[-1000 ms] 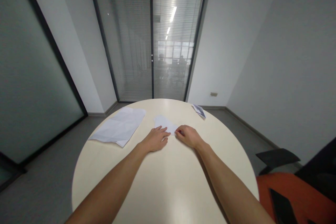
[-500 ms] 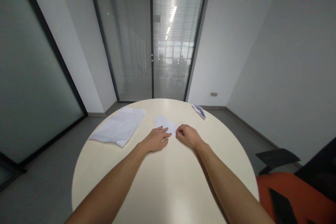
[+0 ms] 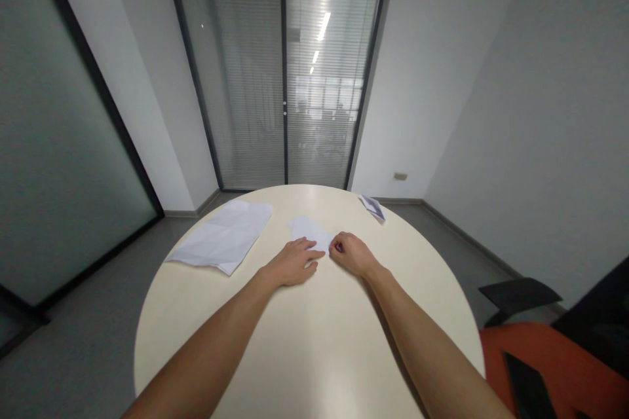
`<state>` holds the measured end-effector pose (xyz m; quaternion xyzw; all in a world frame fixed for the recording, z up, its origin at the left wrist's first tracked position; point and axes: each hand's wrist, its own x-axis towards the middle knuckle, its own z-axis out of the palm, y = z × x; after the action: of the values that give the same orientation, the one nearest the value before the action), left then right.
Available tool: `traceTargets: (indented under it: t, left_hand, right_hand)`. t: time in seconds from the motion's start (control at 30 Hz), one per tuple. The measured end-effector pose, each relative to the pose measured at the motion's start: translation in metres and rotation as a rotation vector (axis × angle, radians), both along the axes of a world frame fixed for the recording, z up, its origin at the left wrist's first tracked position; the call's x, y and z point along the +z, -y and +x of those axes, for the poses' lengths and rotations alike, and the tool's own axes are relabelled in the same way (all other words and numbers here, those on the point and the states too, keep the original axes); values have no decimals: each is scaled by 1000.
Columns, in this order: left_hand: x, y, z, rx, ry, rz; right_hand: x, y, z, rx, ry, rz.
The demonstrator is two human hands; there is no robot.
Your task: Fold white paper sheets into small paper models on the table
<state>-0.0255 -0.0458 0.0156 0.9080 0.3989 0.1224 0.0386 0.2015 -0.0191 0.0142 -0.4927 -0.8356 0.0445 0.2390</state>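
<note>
Near the far-middle of the round bench [image 3: 307, 347], head view: small white paper [image 3: 305, 228] lies flat, sort of a tapered shape, slanting down toward the R side, w/ its near edge partly hidden under the fingers. L hand [image 3: 297, 260] is palm down on its near L edge, fingers apart & fairly straight, index pointing across toward the other hand; grip spread, not closed on anything. R hand [image 3: 354, 254] is at the paper's R corner, turned inward, thumb & fingers curled in close; can't tell if this grip is clamped on the corner or just pressing against it, tips too small & partly hidden. Hands are near each other, w/ a small gap b/w the L fingertips & the R knuckles. Both bare forearms come in from the bottom edge, L one & R one slanting inward.

Off to the L, big white sheet [image 3: 221, 236] lies w/ visible creases, near corner slightly lifted, well apart from the small paper. Far R, folded paper [image 3: 372, 207], white w/ a greyish-blue part, sits by the bench rim.

Beyond: glass partition [image 3: 324, 131] w/ blinds & dark frame, grey-white wall [image 3: 442, 59] w/ a small socket plate [image 3: 400, 177] low down, frosted panel [image 3: 63, 131] on the L. Bottom R: chair [image 3: 565, 366], orange seat, black armrests, next to the bench.
</note>
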Motion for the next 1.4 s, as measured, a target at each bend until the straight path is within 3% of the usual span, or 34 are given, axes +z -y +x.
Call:
traceTargets:
  t: [0.17, 0.43, 0.63, 1.07, 1.27, 1.4]
  left_hand:
    - [-3, -1, 1, 5, 27, 9]
    - [-7, -2, 1, 24, 20, 42]
    - [-7, -2, 2, 36, 6, 73]
    - [-7, -8, 0, 110, 59, 143]
    - [-12, -12, -3, 105, 97, 127]
    - [-14, -13, -4, 122, 114, 114]
  right_hand:
    - [-2, -1, 3, 2, -18, -22]
    - [-6, -7, 19, 230, -84, -35]
    - [-5, -7, 22, 244, -121, -153]
    - [3, -1, 8, 336, -126, -200]
    - [2, 1, 3, 339, -204, -327]
    - [-2, -2, 6, 286, -200, -245]
